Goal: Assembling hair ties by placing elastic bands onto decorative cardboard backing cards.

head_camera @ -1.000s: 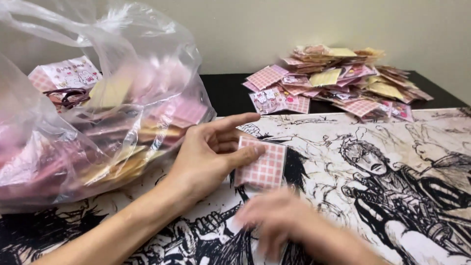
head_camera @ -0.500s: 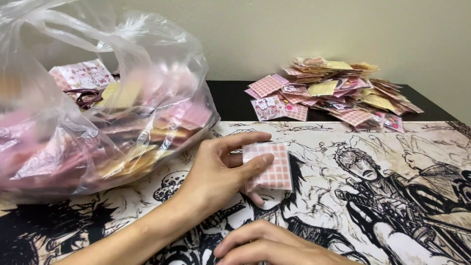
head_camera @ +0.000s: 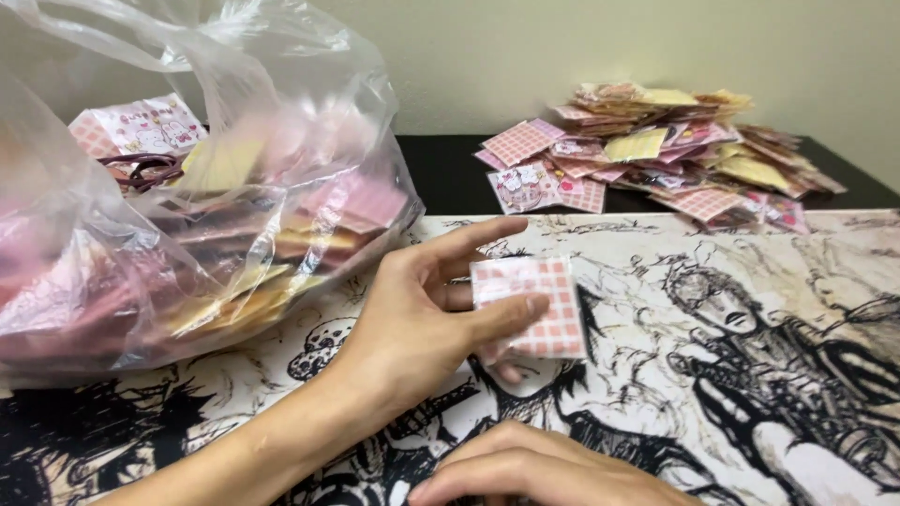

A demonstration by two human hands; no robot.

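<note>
- Left hand (head_camera: pixel 412 323) is up off the mat, holding a small pink checked packet (head_camera: pixel 534 307) in a pinch: thumb pressed across its front, fingers behind, index finger stretched out above its top edge.
- The packet sits at the fingertips, out to the right of the palm, roughly upright and facing the camera, near the middle of the view. It looks close to square, its slightly longer side running top to bottom and leaning a little.
- Right hand (head_camera: pixel 544 473) lies low at the bottom edge, knuckles up, fingers curled together and resting on the mat. I cannot tell whether it has anything under it.
- So the left hand owns the packet; the right is just below it, near but apart.
- To the left, a big clear plastic bag (head_camera: pixel 187 215) bulges with more packets, pink and yellow, its mouth open toward the top.
- Far right at the back, a loose pile of packets (head_camera: pixel 656 155) is heaped on the dark table (head_camera: pixel 450 173), well away from both hands.
- The work surface is a printed mat (head_camera: pixel 750 328), black-and-white comic-style drawing, laid over that table and running to the near edge.
- Behind it all, a plain pale wall (head_camera: pixel 562 56). No other person in view.
</note>
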